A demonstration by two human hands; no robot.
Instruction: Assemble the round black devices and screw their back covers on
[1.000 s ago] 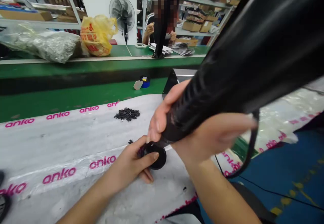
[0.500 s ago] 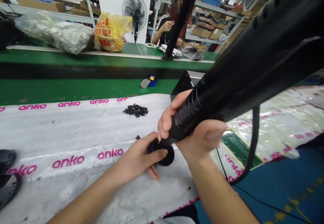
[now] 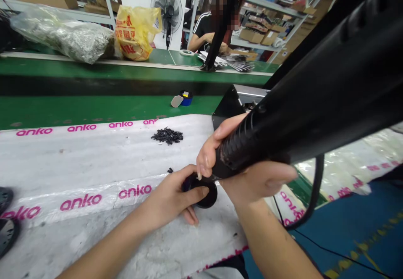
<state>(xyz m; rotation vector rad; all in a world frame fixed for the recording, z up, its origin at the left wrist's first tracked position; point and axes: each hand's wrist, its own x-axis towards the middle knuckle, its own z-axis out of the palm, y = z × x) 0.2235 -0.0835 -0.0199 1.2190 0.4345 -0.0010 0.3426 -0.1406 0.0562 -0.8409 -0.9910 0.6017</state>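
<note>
R hand (image 3: 260,182) closed firmly around long black ribbed plastic handle (image 3: 283,123) w/ black cord (image 3: 318,186) – its narrow end touches round black plastic cap (image 3: 209,197), which lies on white anko-printed plastic sheet (image 3: 78,161). L hand (image 3: 166,199) grips the cap from the side, thumb over it.

One left hand (image 3: 166,199), one right hand (image 3: 255,182), one corded black appliance (image 3: 315,102), one round black cap (image 3: 206,196).

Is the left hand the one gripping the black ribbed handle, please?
No, the left hand rests on a round black disc, while the right hand wraps the ribbed handle.
</note>
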